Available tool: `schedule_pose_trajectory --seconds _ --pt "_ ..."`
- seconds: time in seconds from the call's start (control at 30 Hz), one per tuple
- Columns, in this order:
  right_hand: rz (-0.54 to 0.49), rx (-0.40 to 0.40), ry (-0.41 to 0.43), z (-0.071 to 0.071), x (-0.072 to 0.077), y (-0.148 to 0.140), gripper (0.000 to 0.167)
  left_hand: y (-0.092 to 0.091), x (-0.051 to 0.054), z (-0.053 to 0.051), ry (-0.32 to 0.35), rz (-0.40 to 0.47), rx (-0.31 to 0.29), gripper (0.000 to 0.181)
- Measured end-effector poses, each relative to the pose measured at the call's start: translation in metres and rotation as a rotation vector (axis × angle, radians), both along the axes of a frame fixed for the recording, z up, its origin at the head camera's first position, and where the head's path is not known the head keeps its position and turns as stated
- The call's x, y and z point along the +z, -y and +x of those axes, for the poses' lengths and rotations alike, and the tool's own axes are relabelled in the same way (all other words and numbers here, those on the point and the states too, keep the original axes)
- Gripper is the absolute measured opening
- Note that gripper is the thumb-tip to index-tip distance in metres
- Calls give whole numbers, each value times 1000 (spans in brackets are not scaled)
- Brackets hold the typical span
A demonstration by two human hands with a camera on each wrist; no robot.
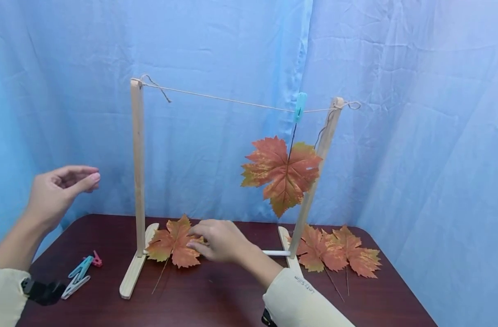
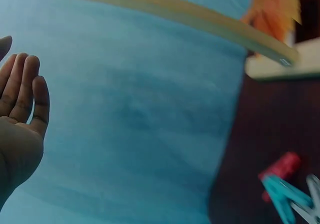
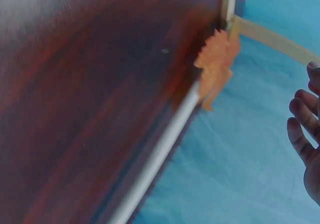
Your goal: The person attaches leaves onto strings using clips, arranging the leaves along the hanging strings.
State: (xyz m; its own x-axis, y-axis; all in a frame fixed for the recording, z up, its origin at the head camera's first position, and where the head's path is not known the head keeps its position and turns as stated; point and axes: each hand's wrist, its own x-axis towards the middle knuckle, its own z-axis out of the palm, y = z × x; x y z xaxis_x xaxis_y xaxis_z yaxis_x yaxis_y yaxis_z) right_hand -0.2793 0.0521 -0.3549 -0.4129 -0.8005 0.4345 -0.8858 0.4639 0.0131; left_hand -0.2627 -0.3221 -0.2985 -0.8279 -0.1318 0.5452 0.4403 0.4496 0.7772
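Note:
My right hand [image 1: 224, 243] is beside an orange artificial maple leaf [image 1: 173, 245] at the left post's foot, overlapping its right edge in the head view. In the right wrist view its loosely bent fingers [image 3: 305, 115] stand apart from the leaf and hold nothing. Raised left of the post, my left hand [image 1: 54, 197] has its thumb close to relaxed fingers, with nothing visible between them. Another maple leaf [image 1: 283, 175] hangs by its stem from a string [image 1: 228, 99], held by a turquoise clothespin [image 1: 300, 107].
A wooden left post [image 1: 138, 168] and a tilted right post [image 1: 318, 177] carry the string; a white bar [image 1: 275, 253] runs low between them. Pink [image 1: 97, 259], turquoise [image 1: 80, 269] and white clothespins [image 1: 75, 287] lie at left. Two leaves [image 1: 357, 254] lie at right on the table [image 1: 216, 299].

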Motion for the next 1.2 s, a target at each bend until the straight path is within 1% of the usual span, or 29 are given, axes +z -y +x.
schedule_pose_trajectory --seconds 0.1,0.2,0.23,0.33,0.4,0.5,0.57,0.63,0.7,0.8,0.87,0.97,1.03,1.13,1.2 --pt "56 -15 1 1 -10 7 25 10 -18 4 73 -74 37 26" --pt "109 -24 -1 2 -20 13 28 19 -37 6 148 -163 93 33" --pt "121 -21 -1 3 -23 16 30 22 -43 6 170 -186 98 35" --pt "154 -15 -17 4 -32 23 32 30 -61 6 223 -224 87 34" --pt "165 -7 -28 4 -38 27 33 36 -73 7 254 -250 62 33" --pt "177 7 -52 5 -46 33 34 43 -88 9 284 -297 26 34" --pt "180 15 -57 5 -50 37 34 46 -96 10 305 -341 13 36" --pt "191 20 -60 6 -54 41 34 47 -103 12 332 -397 0 39" --pt "204 19 -35 7 -57 45 34 50 -109 16 354 -451 -20 39" --pt "236 9 16 8 -62 49 35 52 -115 20 399 -523 -29 39" --pt "249 1 55 8 -64 50 35 54 -119 24 438 -542 -43 37" --pt "261 -9 96 7 -67 52 35 56 -123 28 526 -552 -53 38" --pt "266 -15 124 7 -69 54 35 57 -125 32 556 -553 -68 37" --pt "268 -23 163 6 -71 56 35 61 -131 35 560 -552 -97 36" --pt "269 -25 170 6 -73 58 35 62 -135 37 579 -547 -118 36"
